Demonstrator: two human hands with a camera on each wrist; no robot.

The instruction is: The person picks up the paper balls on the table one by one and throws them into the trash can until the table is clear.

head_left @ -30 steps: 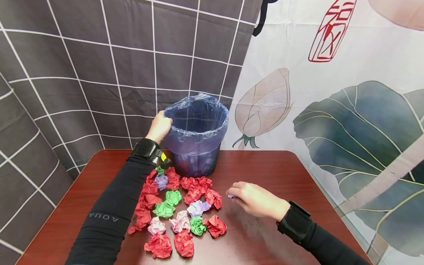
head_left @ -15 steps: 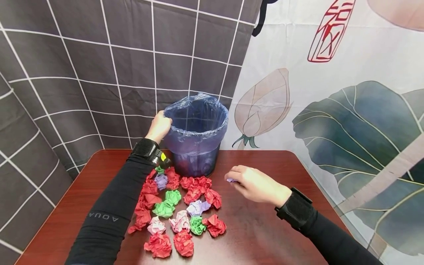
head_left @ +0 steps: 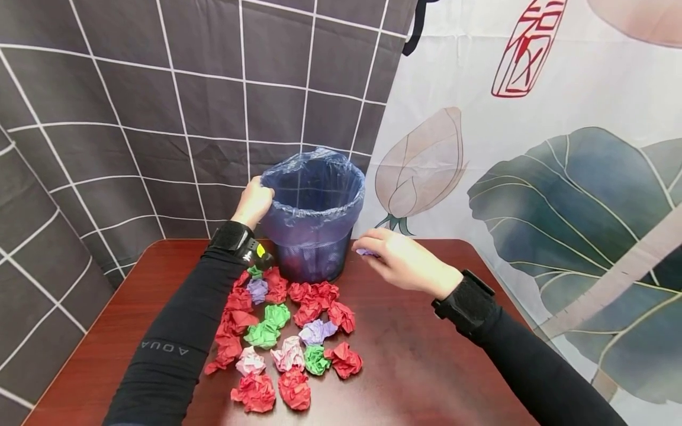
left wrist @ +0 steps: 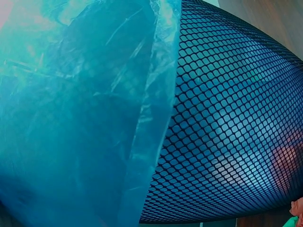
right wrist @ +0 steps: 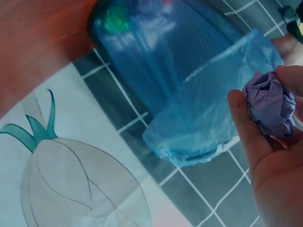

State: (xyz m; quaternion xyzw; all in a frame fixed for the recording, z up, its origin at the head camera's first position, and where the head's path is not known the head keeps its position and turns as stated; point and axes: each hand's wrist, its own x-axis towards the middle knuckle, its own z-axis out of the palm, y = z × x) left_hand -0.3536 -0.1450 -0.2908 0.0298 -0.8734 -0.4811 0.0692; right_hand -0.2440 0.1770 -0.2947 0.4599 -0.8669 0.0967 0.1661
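A mesh wastebasket (head_left: 314, 254) lined with a blue plastic bag (head_left: 314, 222) stands at the back of the table. My left hand (head_left: 253, 202) grips its rim on the left side, thumb over the edge. To the right of the basket, raised above the table, my right hand (head_left: 402, 260) pinches a crumpled purple paper ball (right wrist: 271, 104) between thumb and fingers. In the left wrist view the bag and the black mesh (left wrist: 227, 109) fill the picture, and that hand is out of sight. Pale and reddish shapes show dimly through the mesh.
Several crumpled paper balls lie in front of the basket: red ones (head_left: 253, 393), green ones (head_left: 263, 334), pink ones (head_left: 289, 354) and purple ones (head_left: 317, 332). The brown table (head_left: 426, 355) meets a grey checked cloth (head_left: 202, 106) and a white flowered cloth behind.
My right hand has risen and moved away from me toward the basket, carrying the purple paper ball. My left hand keeps its grip on the rim. The loose balls lie as before.
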